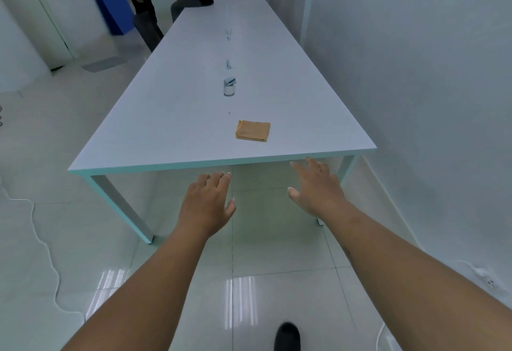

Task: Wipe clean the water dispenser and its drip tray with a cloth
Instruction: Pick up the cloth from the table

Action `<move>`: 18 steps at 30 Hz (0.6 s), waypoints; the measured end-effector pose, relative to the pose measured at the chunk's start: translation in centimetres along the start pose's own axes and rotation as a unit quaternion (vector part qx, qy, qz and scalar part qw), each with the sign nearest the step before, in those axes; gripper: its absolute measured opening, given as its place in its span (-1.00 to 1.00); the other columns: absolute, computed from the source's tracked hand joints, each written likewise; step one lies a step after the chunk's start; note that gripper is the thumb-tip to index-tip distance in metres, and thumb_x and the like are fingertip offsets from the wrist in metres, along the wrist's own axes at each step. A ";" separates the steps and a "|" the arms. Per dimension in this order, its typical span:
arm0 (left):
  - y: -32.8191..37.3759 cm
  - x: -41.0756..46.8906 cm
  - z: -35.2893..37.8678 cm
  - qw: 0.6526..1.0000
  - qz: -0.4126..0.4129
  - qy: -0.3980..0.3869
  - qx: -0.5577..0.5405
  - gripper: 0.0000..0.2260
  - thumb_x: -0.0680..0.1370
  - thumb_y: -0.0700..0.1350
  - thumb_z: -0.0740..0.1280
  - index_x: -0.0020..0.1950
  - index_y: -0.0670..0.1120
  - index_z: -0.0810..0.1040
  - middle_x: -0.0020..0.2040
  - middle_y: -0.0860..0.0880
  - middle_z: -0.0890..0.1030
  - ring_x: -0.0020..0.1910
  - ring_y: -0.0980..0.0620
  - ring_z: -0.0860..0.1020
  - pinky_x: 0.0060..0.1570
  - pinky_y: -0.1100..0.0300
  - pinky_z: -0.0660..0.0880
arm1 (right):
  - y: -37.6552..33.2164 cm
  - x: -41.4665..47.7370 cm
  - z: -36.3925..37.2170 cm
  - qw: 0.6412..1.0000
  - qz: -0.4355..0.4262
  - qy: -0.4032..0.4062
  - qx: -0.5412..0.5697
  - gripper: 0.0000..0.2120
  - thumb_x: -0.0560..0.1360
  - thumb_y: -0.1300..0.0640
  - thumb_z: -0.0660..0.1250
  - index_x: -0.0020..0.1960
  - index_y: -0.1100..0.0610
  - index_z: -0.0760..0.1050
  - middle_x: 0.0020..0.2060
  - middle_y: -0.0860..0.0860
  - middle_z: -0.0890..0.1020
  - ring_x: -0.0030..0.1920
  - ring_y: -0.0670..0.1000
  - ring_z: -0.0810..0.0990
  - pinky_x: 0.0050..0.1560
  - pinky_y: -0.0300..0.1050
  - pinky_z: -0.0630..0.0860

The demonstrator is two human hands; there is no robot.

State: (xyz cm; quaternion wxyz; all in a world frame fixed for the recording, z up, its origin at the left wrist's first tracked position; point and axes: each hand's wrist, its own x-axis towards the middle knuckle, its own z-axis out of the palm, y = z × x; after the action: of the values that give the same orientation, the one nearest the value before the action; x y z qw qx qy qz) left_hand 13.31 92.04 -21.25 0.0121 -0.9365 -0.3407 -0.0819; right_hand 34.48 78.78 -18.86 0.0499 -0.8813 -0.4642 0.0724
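Both hands, left hand [206,201] and right hand [314,187], are held empty with fingers spread short of the table [171,118] edge; the folded cloth [252,130] lies ahead, nearer the right, with what is possibly the dispenser [229,86] beyond.

No legible text anywhere.
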 end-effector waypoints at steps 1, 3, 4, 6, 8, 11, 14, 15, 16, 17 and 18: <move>-0.2 1.3 0.5 1.000 -0.001 -0.002 -0.003 -0.48 0.48 0.03 0.39 0.39 -0.15 0.46 0.25 -0.09 0.56 0.19 -0.18 0.51 0.04 -0.05 0.53 | 0.1 1.3 0.4 1.000 0.002 0.000 0.008 -0.37 0.57 -0.12 0.19 0.56 -0.06 0.05 0.56 0.07 0.06 0.52 0.17 0.05 0.41 0.17 0.23; -0.7 4.4 1.7 1.000 0.002 -0.006 -0.009 -0.51 0.50 0.02 0.38 0.39 -0.14 0.47 0.25 -0.08 0.57 0.21 -0.18 0.50 0.06 -0.04 0.51 | 0.2 4.3 1.5 1.000 0.005 -0.010 0.024 -0.38 0.57 -0.11 0.20 0.56 -0.05 0.07 0.56 0.07 0.07 0.52 0.17 0.06 0.41 0.17 0.22; -0.8 5.9 2.1 1.000 0.006 -0.007 -0.009 -0.52 0.51 0.02 0.36 0.39 -0.13 0.47 0.26 -0.07 0.56 0.22 -0.17 0.49 0.08 -0.04 0.49 | 0.3 5.6 2.1 0.999 0.004 -0.014 0.030 -0.39 0.58 -0.11 0.20 0.56 -0.05 0.07 0.56 0.07 0.07 0.52 0.17 0.06 0.41 0.17 0.21; -1.1 8.4 2.9 1.000 0.009 -0.017 -0.009 -0.54 0.53 0.02 0.33 0.40 -0.11 0.45 0.29 -0.05 0.54 0.25 -0.15 0.46 0.11 -0.03 0.47 | 0.5 7.9 3.2 0.998 0.003 -0.029 0.050 -0.40 0.58 -0.10 0.19 0.56 -0.04 0.08 0.56 0.06 0.08 0.52 0.16 0.07 0.41 0.16 0.22; -1.6 11.6 4.1 0.999 0.003 -0.028 -0.021 -0.55 0.55 0.02 0.31 0.41 -0.10 0.44 0.31 -0.04 0.52 0.26 -0.13 0.44 0.11 -0.01 0.47 | 1.5 10.9 4.5 0.996 0.018 -0.048 0.070 -0.41 0.59 -0.10 0.19 0.55 -0.04 0.09 0.55 0.03 0.10 0.51 0.14 0.09 0.39 0.14 0.24; -2.2 14.3 5.4 0.999 -0.011 -0.035 -0.038 -0.55 0.55 0.00 0.31 0.42 -0.10 0.43 0.31 -0.03 0.53 0.26 -0.13 0.44 0.09 -0.01 0.49 | 2.8 13.9 5.9 0.995 0.029 -0.069 0.061 -0.42 0.59 -0.08 0.19 0.55 -0.02 0.11 0.54 0.02 0.13 0.50 0.14 0.12 0.38 0.11 0.25; -3.3 17.1 7.1 0.997 -0.014 -0.054 -0.046 -0.57 0.53 -0.02 0.35 0.38 -0.11 0.48 0.28 -0.04 0.56 0.23 -0.16 0.47 0.05 -0.02 0.50 | 2.9 17.8 6.6 0.994 0.028 -0.078 0.065 -0.44 0.58 -0.07 0.20 0.53 -0.01 0.15 0.52 0.02 0.18 0.47 0.13 0.16 0.35 0.09 0.30; -3.6 18.1 7.7 0.997 -0.016 -0.060 -0.047 -0.57 0.52 -0.03 0.36 0.37 -0.12 0.49 0.27 -0.05 0.57 0.22 -0.17 0.48 0.04 -0.03 0.49 | 2.7 19.0 6.7 0.994 0.023 -0.079 0.068 -0.45 0.58 -0.07 0.20 0.52 -0.01 0.17 0.51 0.01 0.19 0.46 0.12 0.17 0.34 0.08 0.31; -3.8 19.1 8.1 0.997 -0.016 -0.063 -0.047 -0.57 0.51 -0.05 0.38 0.35 -0.12 0.51 0.26 -0.06 0.58 0.21 -0.18 0.50 0.03 -0.03 0.50 | 2.4 20.1 6.7 0.994 0.018 -0.077 0.073 -0.47 0.58 -0.06 0.20 0.52 -0.01 0.18 0.51 -0.01 0.19 0.46 0.11 0.17 0.34 0.07 0.31; -4.2 20.3 8.7 0.997 -0.016 -0.064 -0.050 -0.58 0.49 -0.06 0.40 0.33 -0.13 0.52 0.24 -0.06 0.59 0.19 -0.19 0.51 0.01 -0.04 0.50 | 2.2 21.5 6.9 0.994 0.017 -0.076 0.077 -0.48 0.58 -0.05 0.19 0.51 -0.02 0.19 0.51 -0.02 0.19 0.46 0.10 0.17 0.34 0.06 0.31; -4.5 21.4 9.2 0.997 -0.014 -0.064 -0.051 -0.58 0.48 -0.07 0.42 0.32 -0.14 0.54 0.22 -0.07 0.60 0.16 -0.20 0.53 -0.01 -0.05 0.51 | 1.9 22.8 7.0 0.994 0.015 -0.073 0.077 -0.49 0.59 -0.04 0.19 0.51 -0.03 0.20 0.51 -0.03 0.19 0.46 0.10 0.16 0.35 0.06 0.32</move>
State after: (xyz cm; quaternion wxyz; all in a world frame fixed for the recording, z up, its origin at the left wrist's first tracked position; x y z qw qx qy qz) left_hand 27.96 109.85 -27.01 -0.0584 -0.9345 -0.3489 -0.0397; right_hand 47.51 96.71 -27.88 0.0823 -0.8741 -0.4464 0.1730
